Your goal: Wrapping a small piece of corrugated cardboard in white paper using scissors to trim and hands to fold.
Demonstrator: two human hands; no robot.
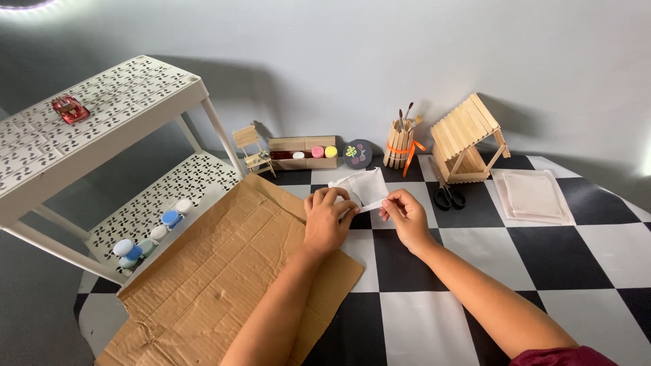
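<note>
Here, both hands pinch a white packet [363,186] above the checkered floor [583,271].
The left hand [325,220] is curled shut on the packet's left edge and the right hand [407,215] nips its lower corner between thumb and fingers; cardboard [224,278] lies beside them, scissors [445,193] and a stick house [466,139] beyond.

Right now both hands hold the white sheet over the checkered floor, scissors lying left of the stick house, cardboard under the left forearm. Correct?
Not quite. The head view shows the scissors lying just in front of the stick house. The rest stands: left hand and right hand hold the white sheet, cardboard under the left forearm.
</note>
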